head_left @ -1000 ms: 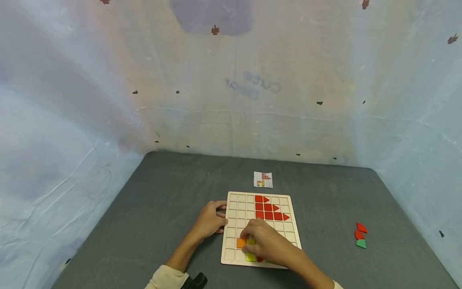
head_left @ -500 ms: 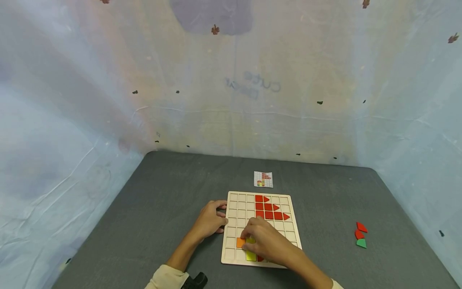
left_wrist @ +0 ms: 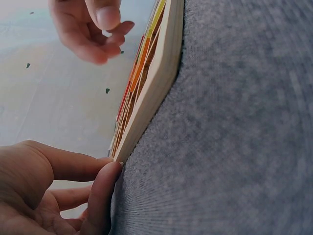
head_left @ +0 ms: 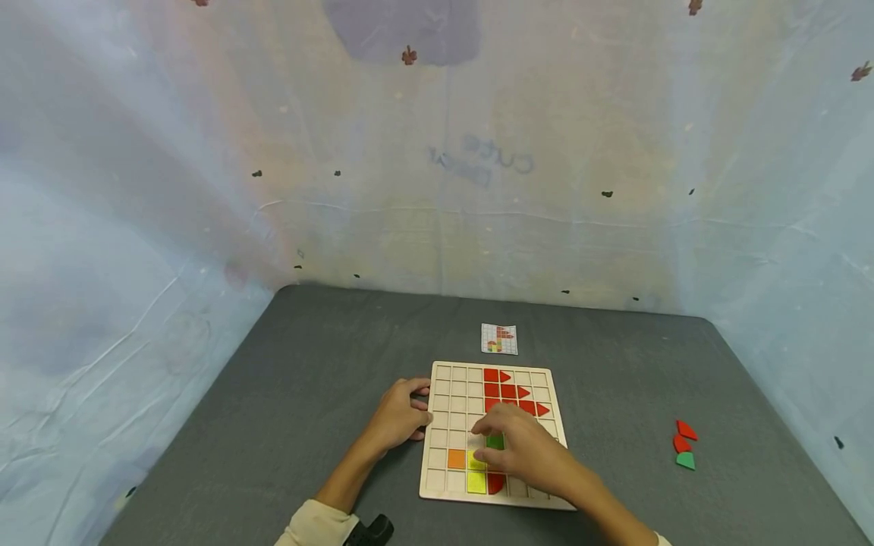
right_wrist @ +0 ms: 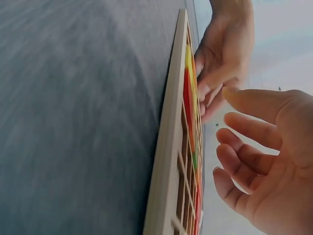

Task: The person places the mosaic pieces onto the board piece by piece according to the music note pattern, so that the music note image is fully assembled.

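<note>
A pale wooden grid board (head_left: 441, 440) lies on the dark table. My left hand (head_left: 397, 413) holds its left edge, the thumb and index finger at the rim in the left wrist view. Above the board's lower middle hovers my right hand (head_left: 522, 447), fingers loosely bent and nothing between them in the right wrist view. Under and beside it are yellow squares (head_left: 476, 483), a red rounded tile (head_left: 495, 484) and a green tile (head_left: 495, 440), partly hidden. An orange square (head_left: 457, 459) sits to their left. Red squares and triangles (head_left: 492, 390) fill cells in the upper rows.
A small printed pattern card (head_left: 499, 339) lies beyond the board. Off to the right are two loose red tiles (head_left: 686, 430) and a green tile (head_left: 686, 460). A pale curtain (head_left: 437, 227) surrounds the table (head_left: 328, 341).
My right hand has let go of the tiles at the yellow squares and lifted slightly to the right, uncovering the green tile and more of the red rounded one. My left hand stays put.
</note>
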### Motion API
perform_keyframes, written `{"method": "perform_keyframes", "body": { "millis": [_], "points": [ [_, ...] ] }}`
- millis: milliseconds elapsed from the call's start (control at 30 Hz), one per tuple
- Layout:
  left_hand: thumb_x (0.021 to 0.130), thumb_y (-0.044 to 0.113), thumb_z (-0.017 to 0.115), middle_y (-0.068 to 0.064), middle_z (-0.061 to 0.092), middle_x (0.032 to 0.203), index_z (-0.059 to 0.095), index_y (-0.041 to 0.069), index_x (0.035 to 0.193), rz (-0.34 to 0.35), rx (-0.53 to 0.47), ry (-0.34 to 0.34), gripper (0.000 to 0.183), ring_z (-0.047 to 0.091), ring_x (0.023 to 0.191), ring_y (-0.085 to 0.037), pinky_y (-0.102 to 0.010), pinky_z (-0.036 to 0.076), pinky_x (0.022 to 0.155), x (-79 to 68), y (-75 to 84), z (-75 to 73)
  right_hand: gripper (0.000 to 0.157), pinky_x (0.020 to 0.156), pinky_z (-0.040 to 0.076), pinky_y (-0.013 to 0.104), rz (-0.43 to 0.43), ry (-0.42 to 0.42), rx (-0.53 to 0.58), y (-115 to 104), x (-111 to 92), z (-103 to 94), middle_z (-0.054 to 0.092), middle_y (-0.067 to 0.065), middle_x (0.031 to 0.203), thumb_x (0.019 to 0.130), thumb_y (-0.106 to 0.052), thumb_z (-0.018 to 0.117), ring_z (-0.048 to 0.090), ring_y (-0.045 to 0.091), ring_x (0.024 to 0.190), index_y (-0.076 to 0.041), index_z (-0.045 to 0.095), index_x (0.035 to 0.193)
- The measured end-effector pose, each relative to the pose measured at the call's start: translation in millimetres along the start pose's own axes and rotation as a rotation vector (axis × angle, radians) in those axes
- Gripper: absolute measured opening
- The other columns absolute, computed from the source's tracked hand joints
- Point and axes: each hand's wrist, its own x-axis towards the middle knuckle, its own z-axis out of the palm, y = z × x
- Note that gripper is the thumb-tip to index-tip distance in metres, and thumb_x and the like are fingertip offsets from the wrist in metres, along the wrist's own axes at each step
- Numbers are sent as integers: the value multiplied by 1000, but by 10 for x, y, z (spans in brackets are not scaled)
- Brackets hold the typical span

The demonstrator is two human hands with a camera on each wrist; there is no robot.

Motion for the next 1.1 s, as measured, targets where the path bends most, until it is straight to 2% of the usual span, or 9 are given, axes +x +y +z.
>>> {"method": "perform_keyframes", "body": {
  "millis": [333, 467, 733, 1100],
  "points": [
    [84, -4, 74, -15, 57, 128, 61, -1, 143, -14, 8, 5, 60, 64, 102, -24, -33, 63, 57, 0, 4, 4, 20, 75, 55, 28, -18, 162, 28, 283, -264, -225, 71, -8, 102, 91, -21, 84, 63, 13, 91, -16, 77, 109],
    [85, -2, 74, -15, 57, 128, 62, 0, 143, -18, 17, 10, 60, 65, 102, -24, -33, 63, 57, 10, -11, 4, 21, 71, 53, 25, 26, 196, 16, 391, -375, -334, 69, -7, 100, 91, -24, 84, 62, 13, 89, -16, 78, 110],
    [85, -4, 74, -16, 57, 128, 61, -1, 143, -6, 2, 6, 60, 64, 102, -25, -33, 63, 56, -6, 1, -2, 24, 64, 48, 23, 181, 269, -25, 559, -580, -538, 65, -6, 96, 90, -24, 87, 56, 10, 83, -16, 78, 111],
    [85, -3, 74, -16, 57, 129, 61, -1, 144, -5, 3, 3, 60, 64, 104, -25, -32, 63, 57, -5, 2, -6, 30, 68, 50, 26, 229, 372, -169, 840, -873, -700, 68, -7, 98, 86, -26, 89, 59, 8, 87, -16, 79, 112]
  ]
}}
